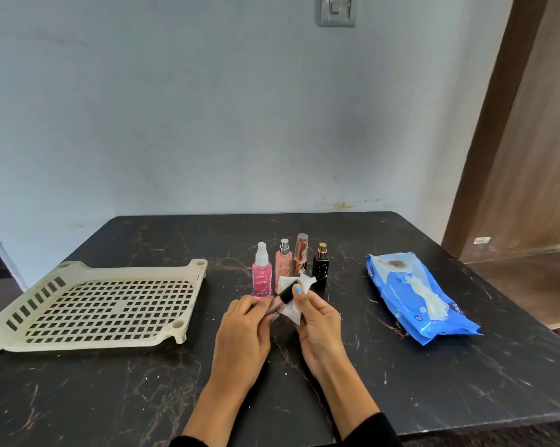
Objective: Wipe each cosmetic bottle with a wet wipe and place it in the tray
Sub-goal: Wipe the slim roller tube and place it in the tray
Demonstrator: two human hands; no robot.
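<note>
My left hand (244, 321) grips the lower end of a small black-capped cosmetic tube (283, 295), held tilted above the table. My right hand (317, 314) holds a white wet wipe (293, 309) wrapped round the tube's cap end, thumb pressing on it. Behind my hands stands a row of bottles: a pink spray bottle (261, 275), a peach spray bottle (283, 266), a rose-gold tube (301, 251) and a small black bottle with a gold cap (321, 267). The cream perforated tray (88, 341) lies at the left with nothing in it.
A blue pack of wet wipes (414, 291) lies at the right on the dark marble table (143, 398), a wipe sticking out of its opening. A wall stands behind the table and a wooden door frame at the far right.
</note>
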